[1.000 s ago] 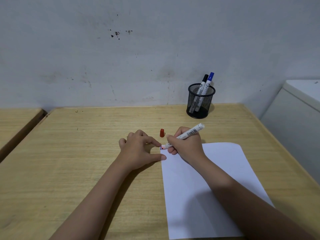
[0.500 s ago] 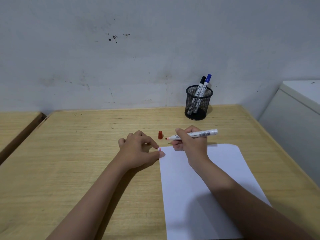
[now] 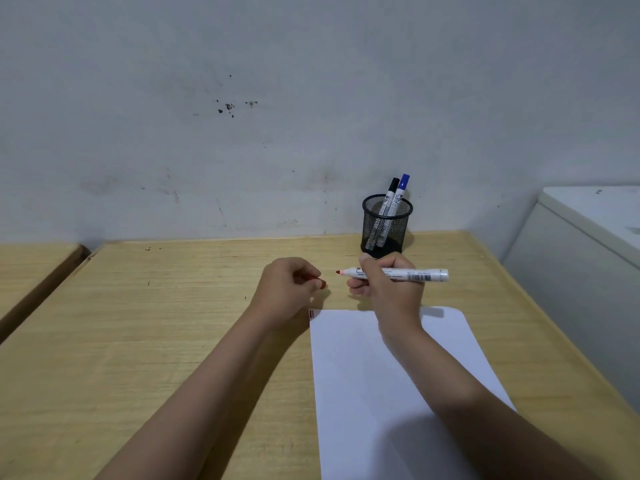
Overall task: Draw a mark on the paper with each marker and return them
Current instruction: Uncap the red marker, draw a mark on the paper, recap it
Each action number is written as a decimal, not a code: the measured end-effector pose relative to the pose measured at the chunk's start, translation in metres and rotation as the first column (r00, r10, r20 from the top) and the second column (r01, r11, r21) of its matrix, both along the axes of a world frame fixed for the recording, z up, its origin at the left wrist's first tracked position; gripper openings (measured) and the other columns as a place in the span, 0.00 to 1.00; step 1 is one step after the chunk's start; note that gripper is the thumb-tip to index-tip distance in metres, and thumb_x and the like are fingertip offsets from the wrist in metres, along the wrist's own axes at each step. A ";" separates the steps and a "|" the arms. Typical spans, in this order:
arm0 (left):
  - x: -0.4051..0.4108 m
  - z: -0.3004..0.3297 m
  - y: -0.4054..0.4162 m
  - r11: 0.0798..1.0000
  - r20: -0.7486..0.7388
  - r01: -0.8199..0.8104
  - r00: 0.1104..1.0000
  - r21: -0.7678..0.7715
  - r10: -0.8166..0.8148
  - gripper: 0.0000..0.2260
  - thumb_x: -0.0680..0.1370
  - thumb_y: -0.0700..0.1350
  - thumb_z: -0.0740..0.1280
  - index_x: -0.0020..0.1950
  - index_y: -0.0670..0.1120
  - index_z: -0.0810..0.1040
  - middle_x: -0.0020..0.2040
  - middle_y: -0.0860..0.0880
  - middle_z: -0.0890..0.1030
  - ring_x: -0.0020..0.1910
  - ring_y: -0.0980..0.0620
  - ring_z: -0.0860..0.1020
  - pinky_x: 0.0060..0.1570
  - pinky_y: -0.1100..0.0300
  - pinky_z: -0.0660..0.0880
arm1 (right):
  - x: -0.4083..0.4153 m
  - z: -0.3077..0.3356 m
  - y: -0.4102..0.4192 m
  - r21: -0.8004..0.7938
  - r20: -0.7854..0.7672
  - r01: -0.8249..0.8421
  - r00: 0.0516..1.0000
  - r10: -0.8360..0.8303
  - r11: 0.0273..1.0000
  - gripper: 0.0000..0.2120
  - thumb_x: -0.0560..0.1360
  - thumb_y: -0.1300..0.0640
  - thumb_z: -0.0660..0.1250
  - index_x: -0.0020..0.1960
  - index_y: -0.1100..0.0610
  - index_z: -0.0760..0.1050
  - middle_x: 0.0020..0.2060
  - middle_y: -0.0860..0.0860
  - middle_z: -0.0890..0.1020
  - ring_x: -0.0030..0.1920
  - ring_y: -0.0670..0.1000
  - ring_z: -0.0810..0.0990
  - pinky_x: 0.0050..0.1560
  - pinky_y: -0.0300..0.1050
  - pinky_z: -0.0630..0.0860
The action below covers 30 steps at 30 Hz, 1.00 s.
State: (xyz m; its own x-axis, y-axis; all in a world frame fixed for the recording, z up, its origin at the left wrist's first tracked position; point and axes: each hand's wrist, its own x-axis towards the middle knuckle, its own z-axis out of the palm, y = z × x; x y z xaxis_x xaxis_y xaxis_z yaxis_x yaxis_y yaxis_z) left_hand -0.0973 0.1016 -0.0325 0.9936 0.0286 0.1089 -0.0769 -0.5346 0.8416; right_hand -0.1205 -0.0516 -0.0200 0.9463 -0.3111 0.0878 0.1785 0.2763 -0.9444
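My right hand grips an uncapped red marker, held level above the table with its red tip pointing left. My left hand pinches the marker's red cap, a short gap left of the tip. The white paper lies below both hands, with small coloured marks at its top left corner. A black mesh pen cup stands by the wall and holds a black marker and a blue marker.
The wooden table ends at the grey wall behind the cup. A white cabinet stands close to its right edge. A second wooden table sits to the left across a narrow gap.
My right hand lifted the red marker off the paper's corner and turned it level. My left hand left the paper's edge and picked the red cap up from the table.
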 end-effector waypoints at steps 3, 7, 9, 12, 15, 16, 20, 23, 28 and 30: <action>-0.012 0.013 0.002 0.903 -0.063 0.035 0.996 -0.428 -0.068 0.05 0.71 0.37 0.72 0.45 0.42 0.82 0.40 0.45 0.84 0.38 0.53 0.81 0.45 0.61 0.77 | -0.005 0.009 -0.006 -0.003 0.048 0.003 0.999 -0.003 1.000 0.15 0.72 0.64 0.70 0.31 0.58 0.68 0.22 0.54 0.80 0.23 0.50 0.80 0.25 0.41 0.78; -0.030 0.026 0.000 0.731 -0.080 0.078 0.981 -0.678 -0.179 0.05 0.71 0.36 0.70 0.45 0.43 0.82 0.36 0.49 0.84 0.38 0.55 0.82 0.47 0.63 0.80 | -0.015 0.019 -0.011 -0.034 0.094 -0.013 0.995 0.016 0.999 0.14 0.72 0.65 0.70 0.31 0.59 0.69 0.22 0.54 0.80 0.23 0.51 0.80 0.25 0.41 0.78; -0.038 0.031 -0.004 0.687 -0.084 0.086 0.974 -0.722 -0.210 0.05 0.71 0.35 0.69 0.45 0.42 0.82 0.34 0.49 0.84 0.36 0.56 0.82 0.46 0.64 0.80 | -0.021 0.022 -0.012 -0.044 0.110 -0.028 0.993 0.033 0.999 0.13 0.72 0.65 0.69 0.32 0.60 0.69 0.22 0.54 0.80 0.23 0.51 0.80 0.25 0.42 0.78; -0.049 0.036 -0.013 0.667 -0.072 0.111 0.968 -0.737 -0.241 0.06 0.72 0.34 0.68 0.46 0.40 0.81 0.34 0.48 0.84 0.36 0.55 0.82 0.46 0.63 0.80 | -0.029 0.024 -0.013 -0.075 0.135 -0.048 0.989 0.057 0.996 0.11 0.72 0.65 0.69 0.34 0.64 0.70 0.24 0.54 0.81 0.24 0.52 0.81 0.26 0.43 0.79; -0.058 0.040 -0.018 0.655 -0.054 0.136 0.963 -0.744 -0.262 0.06 0.71 0.34 0.68 0.46 0.40 0.81 0.34 0.47 0.84 0.35 0.55 0.82 0.45 0.64 0.80 | -0.036 0.028 -0.015 -0.101 0.157 -0.067 0.984 0.082 0.993 0.10 0.72 0.66 0.70 0.36 0.67 0.71 0.25 0.55 0.81 0.24 0.52 0.81 0.27 0.44 0.80; -0.061 0.042 -0.019 0.648 -0.049 0.143 0.962 -0.748 -0.269 0.06 0.71 0.34 0.68 0.46 0.40 0.81 0.34 0.47 0.84 0.34 0.55 0.82 0.44 0.64 0.80 | -0.039 0.030 -0.016 -0.105 0.165 -0.071 0.982 0.088 0.992 0.09 0.72 0.66 0.70 0.36 0.67 0.71 0.25 0.56 0.81 0.24 0.52 0.81 0.27 0.45 0.79; -0.070 0.047 -0.023 0.629 -0.017 0.167 0.961 -0.760 -0.275 0.09 0.65 0.39 0.71 0.44 0.40 0.82 0.32 0.49 0.83 0.32 0.55 0.81 0.41 0.65 0.79 | -0.048 0.038 -0.018 -0.110 0.201 -0.072 0.975 0.093 0.991 0.10 0.71 0.68 0.69 0.35 0.67 0.70 0.22 0.52 0.79 0.21 0.51 0.78 0.25 0.44 0.77; -0.075 0.049 -0.023 0.643 0.031 0.191 0.967 -0.742 -0.251 0.10 0.63 0.40 0.71 0.43 0.41 0.82 0.32 0.48 0.83 0.31 0.55 0.80 0.39 0.65 0.79 | -0.053 0.041 -0.017 -0.084 0.232 -0.071 0.969 0.088 0.994 0.11 0.71 0.69 0.69 0.34 0.64 0.69 0.21 0.51 0.75 0.19 0.49 0.74 0.22 0.43 0.74; -0.081 0.052 -0.026 0.681 0.129 0.224 0.974 -0.697 -0.188 0.09 0.63 0.41 0.73 0.41 0.40 0.83 0.36 0.46 0.85 0.37 0.51 0.81 0.40 0.64 0.78 | -0.055 0.046 -0.015 -0.044 0.260 -0.078 0.962 0.087 0.996 0.14 0.71 0.71 0.68 0.32 0.62 0.67 0.19 0.50 0.75 0.18 0.49 0.72 0.20 0.41 0.73; -0.083 0.052 -0.028 0.681 0.153 0.227 0.974 -0.696 -0.168 0.08 0.64 0.41 0.73 0.41 0.41 0.84 0.37 0.46 0.85 0.38 0.51 0.81 0.40 0.63 0.78 | -0.053 0.047 -0.016 -0.038 0.265 -0.090 0.960 0.097 0.995 0.14 0.71 0.71 0.68 0.31 0.61 0.66 0.19 0.50 0.75 0.18 0.49 0.72 0.20 0.41 0.73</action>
